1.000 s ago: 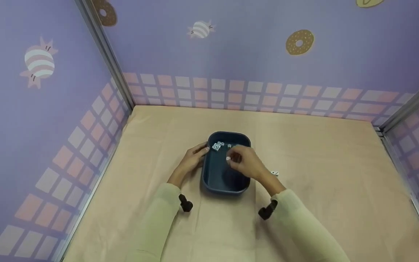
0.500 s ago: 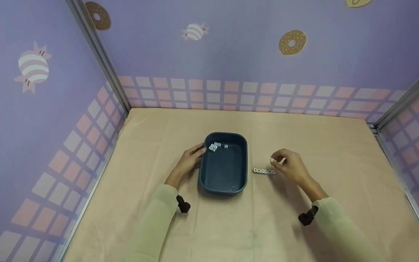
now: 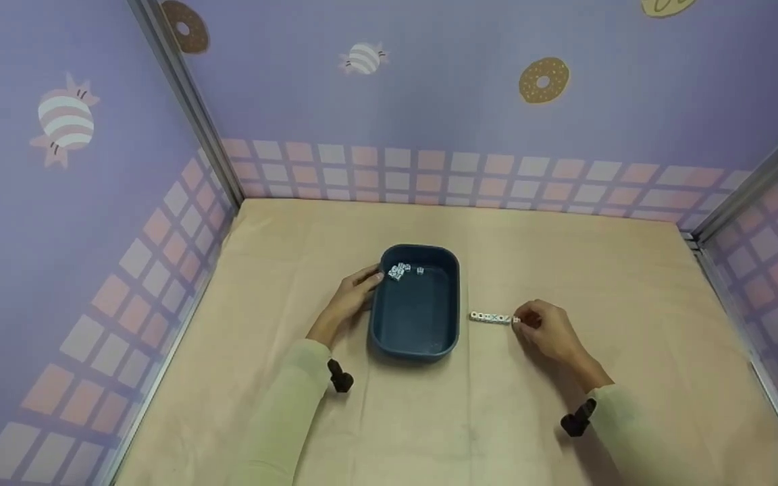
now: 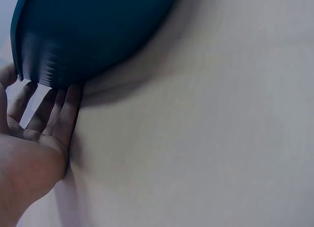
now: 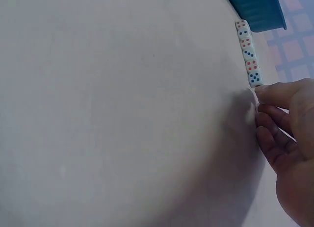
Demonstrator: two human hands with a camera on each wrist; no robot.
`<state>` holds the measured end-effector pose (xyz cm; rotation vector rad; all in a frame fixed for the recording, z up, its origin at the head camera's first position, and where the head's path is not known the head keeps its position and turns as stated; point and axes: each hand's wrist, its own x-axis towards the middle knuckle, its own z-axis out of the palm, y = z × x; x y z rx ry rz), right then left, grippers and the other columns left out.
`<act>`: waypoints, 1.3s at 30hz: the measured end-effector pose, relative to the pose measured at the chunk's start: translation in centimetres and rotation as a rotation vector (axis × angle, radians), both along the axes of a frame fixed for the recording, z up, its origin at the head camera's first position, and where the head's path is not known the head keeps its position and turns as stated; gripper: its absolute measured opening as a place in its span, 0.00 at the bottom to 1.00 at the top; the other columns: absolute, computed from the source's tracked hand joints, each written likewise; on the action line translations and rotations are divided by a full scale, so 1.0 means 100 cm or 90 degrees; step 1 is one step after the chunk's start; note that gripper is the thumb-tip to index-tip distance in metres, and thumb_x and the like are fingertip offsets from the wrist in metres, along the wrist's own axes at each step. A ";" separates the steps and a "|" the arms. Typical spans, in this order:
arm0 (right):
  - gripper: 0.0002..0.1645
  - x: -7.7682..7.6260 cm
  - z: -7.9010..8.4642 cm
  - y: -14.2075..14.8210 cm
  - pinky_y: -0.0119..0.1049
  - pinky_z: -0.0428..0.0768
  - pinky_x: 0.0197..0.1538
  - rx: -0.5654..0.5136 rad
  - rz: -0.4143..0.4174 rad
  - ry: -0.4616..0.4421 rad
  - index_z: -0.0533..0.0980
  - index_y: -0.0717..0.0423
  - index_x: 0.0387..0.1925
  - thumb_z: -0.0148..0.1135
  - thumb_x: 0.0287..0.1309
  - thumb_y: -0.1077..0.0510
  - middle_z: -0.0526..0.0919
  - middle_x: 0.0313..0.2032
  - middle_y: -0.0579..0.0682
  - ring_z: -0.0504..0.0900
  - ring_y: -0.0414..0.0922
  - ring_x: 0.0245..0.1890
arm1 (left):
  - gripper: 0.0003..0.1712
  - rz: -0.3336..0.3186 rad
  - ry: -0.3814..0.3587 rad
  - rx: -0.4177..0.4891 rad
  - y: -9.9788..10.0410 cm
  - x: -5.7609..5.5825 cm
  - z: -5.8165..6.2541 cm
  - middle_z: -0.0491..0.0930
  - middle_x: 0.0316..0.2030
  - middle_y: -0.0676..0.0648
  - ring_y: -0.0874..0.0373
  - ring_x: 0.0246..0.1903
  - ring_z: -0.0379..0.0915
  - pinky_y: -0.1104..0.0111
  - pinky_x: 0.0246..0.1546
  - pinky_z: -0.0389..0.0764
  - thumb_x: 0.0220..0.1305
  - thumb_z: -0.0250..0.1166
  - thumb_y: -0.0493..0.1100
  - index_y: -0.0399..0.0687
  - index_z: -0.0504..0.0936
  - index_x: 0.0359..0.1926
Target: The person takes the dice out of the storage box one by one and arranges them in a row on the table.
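A dark blue rectangular tub [image 3: 416, 324] sits on the cloth-covered table, with several white dice [image 3: 399, 271] lying in its far end. My left hand [image 3: 350, 297] holds the tub's left side, thumb at the rim and fingers against the outer wall, as the left wrist view shows. To the right of the tub, several dice stand in a straight row [image 3: 490, 317], their red and blue pips visible in the right wrist view. At the row's right end my right hand [image 3: 551, 331] pinches a die [image 3: 516, 320] between thumb and fingertip; the fingers largely hide that die in the right wrist view.
A light tan cloth [image 3: 335, 229] covers the table. Purple panels [image 3: 443, 81] with printed sweets and checks stand at the back and both sides, joined by metal posts [image 3: 190, 101]. Dark wrist cameras [image 3: 340, 376] hang below both sleeves.
My right hand has moved from over the tub to the right with a die, then down to the right end of the row. My left hand has stayed at the tub.
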<state>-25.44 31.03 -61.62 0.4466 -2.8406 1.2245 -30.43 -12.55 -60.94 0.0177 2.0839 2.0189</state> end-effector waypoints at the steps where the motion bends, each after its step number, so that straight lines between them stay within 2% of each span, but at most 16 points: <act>1: 0.09 0.000 -0.001 -0.001 0.34 0.82 0.41 0.000 0.000 0.001 0.85 0.59 0.43 0.73 0.62 0.71 0.85 0.40 0.51 0.83 0.46 0.39 | 0.31 0.000 0.000 0.000 0.000 0.000 0.000 0.71 0.75 0.43 0.44 0.70 0.72 0.53 0.71 0.73 0.80 0.62 0.54 0.51 0.72 0.78; 6: 0.09 -0.001 -0.004 -0.002 0.32 0.80 0.39 -0.009 -0.002 0.001 0.85 0.59 0.42 0.74 0.62 0.70 0.84 0.39 0.51 0.81 0.46 0.38 | 0.32 0.002 -0.004 0.006 0.000 -0.001 -0.002 0.70 0.75 0.43 0.43 0.70 0.73 0.52 0.69 0.74 0.79 0.63 0.55 0.51 0.72 0.78; 15: 0.11 -0.004 -0.008 0.000 0.31 0.76 0.38 -0.043 -0.012 -0.063 0.87 0.57 0.47 0.75 0.64 0.64 0.81 0.41 0.52 0.77 0.47 0.38 | 0.33 0.003 -0.012 0.010 0.000 -0.002 -0.001 0.73 0.73 0.43 0.44 0.67 0.76 0.54 0.64 0.80 0.78 0.64 0.55 0.52 0.72 0.77; 22: 0.08 -0.005 -0.010 -0.002 0.33 0.74 0.38 -0.027 -0.010 -0.053 0.88 0.55 0.45 0.74 0.64 0.64 0.80 0.39 0.51 0.74 0.47 0.37 | 0.32 0.002 -0.030 0.023 -0.001 -0.001 0.000 0.74 0.72 0.44 0.46 0.66 0.77 0.56 0.63 0.81 0.79 0.63 0.55 0.51 0.72 0.77; 28: 0.09 -0.005 -0.010 -0.004 0.33 0.73 0.36 -0.035 -0.018 -0.062 0.87 0.55 0.46 0.74 0.65 0.64 0.78 0.40 0.52 0.73 0.47 0.37 | 0.33 -0.007 -0.023 0.034 -0.004 -0.001 -0.001 0.73 0.72 0.43 0.45 0.65 0.78 0.57 0.63 0.81 0.79 0.63 0.55 0.51 0.71 0.78; 34: 0.12 -0.005 -0.004 -0.007 0.33 0.74 0.36 -0.045 -0.022 -0.083 0.86 0.57 0.48 0.75 0.64 0.62 0.78 0.41 0.54 0.73 0.48 0.38 | 0.33 -0.002 -0.023 0.025 -0.004 -0.001 -0.002 0.74 0.72 0.43 0.46 0.65 0.78 0.56 0.62 0.82 0.79 0.63 0.55 0.51 0.71 0.78; 39: 0.13 -0.010 0.007 -0.017 0.34 0.76 0.41 -0.060 -0.039 -0.045 0.85 0.61 0.50 0.75 0.66 0.61 0.80 0.40 0.55 0.76 0.49 0.39 | 0.33 -0.002 -0.012 0.010 -0.002 -0.001 -0.002 0.75 0.72 0.43 0.45 0.66 0.78 0.55 0.63 0.81 0.79 0.63 0.55 0.50 0.72 0.78</act>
